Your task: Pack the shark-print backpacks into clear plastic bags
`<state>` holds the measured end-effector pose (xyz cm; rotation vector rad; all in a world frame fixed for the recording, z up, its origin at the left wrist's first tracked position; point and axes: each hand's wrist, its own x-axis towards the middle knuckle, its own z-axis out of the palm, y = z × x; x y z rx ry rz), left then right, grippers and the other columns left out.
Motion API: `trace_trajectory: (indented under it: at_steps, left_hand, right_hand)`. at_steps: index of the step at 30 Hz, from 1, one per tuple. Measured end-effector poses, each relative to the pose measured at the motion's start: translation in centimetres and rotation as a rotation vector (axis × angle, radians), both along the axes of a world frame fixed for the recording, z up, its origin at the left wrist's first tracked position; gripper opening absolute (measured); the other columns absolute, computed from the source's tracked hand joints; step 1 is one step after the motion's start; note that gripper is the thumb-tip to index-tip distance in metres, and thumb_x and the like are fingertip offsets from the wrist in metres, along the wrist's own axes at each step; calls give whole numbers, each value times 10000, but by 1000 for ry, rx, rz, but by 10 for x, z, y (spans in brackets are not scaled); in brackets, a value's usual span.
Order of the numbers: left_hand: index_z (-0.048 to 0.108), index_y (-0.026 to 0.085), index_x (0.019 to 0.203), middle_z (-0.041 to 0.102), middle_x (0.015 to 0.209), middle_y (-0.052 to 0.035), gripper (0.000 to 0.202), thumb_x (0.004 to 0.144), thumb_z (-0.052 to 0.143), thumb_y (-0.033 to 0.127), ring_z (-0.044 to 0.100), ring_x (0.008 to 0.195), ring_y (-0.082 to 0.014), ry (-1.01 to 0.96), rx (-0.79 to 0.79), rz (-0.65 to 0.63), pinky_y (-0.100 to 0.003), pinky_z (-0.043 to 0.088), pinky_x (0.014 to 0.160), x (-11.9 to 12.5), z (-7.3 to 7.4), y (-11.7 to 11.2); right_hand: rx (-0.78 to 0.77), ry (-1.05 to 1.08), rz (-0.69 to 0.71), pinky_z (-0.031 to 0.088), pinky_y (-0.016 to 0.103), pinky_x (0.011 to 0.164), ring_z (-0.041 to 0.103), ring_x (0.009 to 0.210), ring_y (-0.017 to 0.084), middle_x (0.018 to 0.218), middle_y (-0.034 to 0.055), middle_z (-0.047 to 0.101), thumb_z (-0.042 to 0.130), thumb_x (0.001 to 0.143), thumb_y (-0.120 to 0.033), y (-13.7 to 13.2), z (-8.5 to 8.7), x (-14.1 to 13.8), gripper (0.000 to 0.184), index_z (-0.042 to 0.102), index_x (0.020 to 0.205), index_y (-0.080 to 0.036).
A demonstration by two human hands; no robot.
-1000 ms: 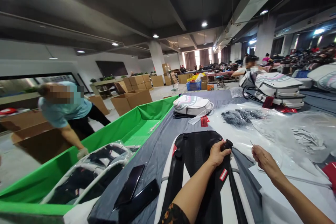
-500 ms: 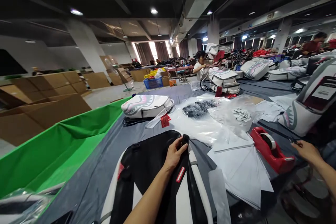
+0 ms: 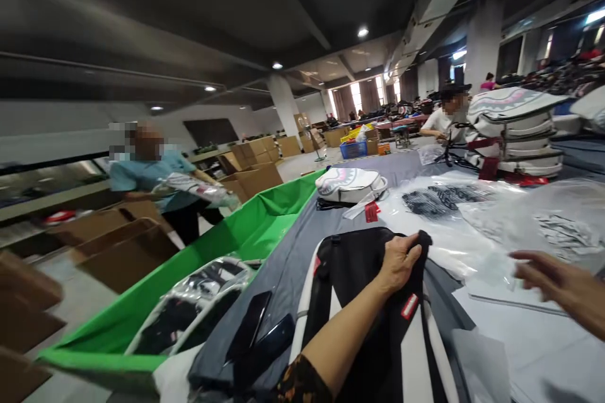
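Strap work: we judge that we are steadying the black-and-white backpack (image 3: pixel 373 352) by its black shoulder strap (image 3: pixel 425 244), with our left hand (image 3: pixel 395 264) doing the holding and our right hand (image 3: pixel 562 284) off to the side.
Next at the strap: to our mind, the move calls for a firm left pinch, so that the strap end stays put, and for the right fingers to come across to it.
Left fingers: we have them closed on the strap near its upper end.
Right fingers: blurred and loosely spread, grasping nothing that we can see, well apart from the backpack; they are over the white paper sheets (image 3: pixel 520 343), though we cannot tell whether they touch them.
Backpack: it lies in front of us on the grey cloth-covered surface (image 3: pixel 295 245), black back panel up, partly under our left forearm, its lower end out of view.
Strap end: it sits at the backpack's upper right, touching the left fingers; a red label (image 3: pixel 409 306) shows just below the hand.
Clear plastic: loose bags (image 3: pixel 501 223) lie just beyond the paper sheets.
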<state>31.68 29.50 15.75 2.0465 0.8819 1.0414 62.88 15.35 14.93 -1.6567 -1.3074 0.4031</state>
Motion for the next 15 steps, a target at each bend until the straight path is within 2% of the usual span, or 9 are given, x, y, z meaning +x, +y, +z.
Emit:
trace_trajectory:
  at_steps: [1,3,5,7,10,13,15]
  left_hand:
    - [717,272,1276,746,1117,-56,418,881,594,214,624,1092,-273,51,45,-43,-449,431,1074,1,4,-3]
    - [694,285,1311,716,1215,-46,551,837,509,74,604,1164,-261,65,93,-121,-435,419,1109,-1,6,-9]
    - [677,287,1327,634,1359,-46,664,770,478,-13,563,1265,-239,-4,101,-139,-398,416,1135,-11,2,-13]
    - [667,266,1324,583,1395,-70,657,757,501,-23,564,1268,-235,-78,66,-67,-385,463,1099,-24,-5,-14]
    - [674,214,1282,642,1273,-110,501,804,627,73,603,1167,-271,-69,28,61,-434,500,1043,-39,-16,-7]
    - [705,206,1212,689,1243,-106,403,818,684,122,586,1189,-290,0,109,11,-461,445,1095,-36,-16,3]
    - [712,213,1181,711,1227,-86,370,825,678,122,596,1163,-271,12,150,-39,-441,456,1078,-29,-13,8]
  right_hand:
    - [-67,115,148,558,378,515,684,692,284,864,131,730,558,733,-828,18,11,-40,689,665,1112,-262]
    - [-154,263,251,513,362,419,668,656,280,835,110,707,494,670,-891,50,31,-109,830,582,1167,-231]
    - [-180,187,234,479,342,401,633,587,256,712,66,657,507,631,-861,76,46,-153,736,574,1000,-228]
    - [-138,49,173,454,324,421,594,538,226,621,30,602,506,640,-787,94,53,-172,576,541,845,-250]
    - [-18,-101,149,432,315,472,571,528,208,578,16,576,468,698,-692,103,53,-178,435,521,750,-263]
    - [92,-175,200,441,323,521,586,557,216,596,23,607,463,748,-689,95,51,-184,437,554,763,-262]
    - [167,-194,162,450,325,527,586,540,215,605,15,624,474,761,-702,86,52,-188,450,565,802,-263]
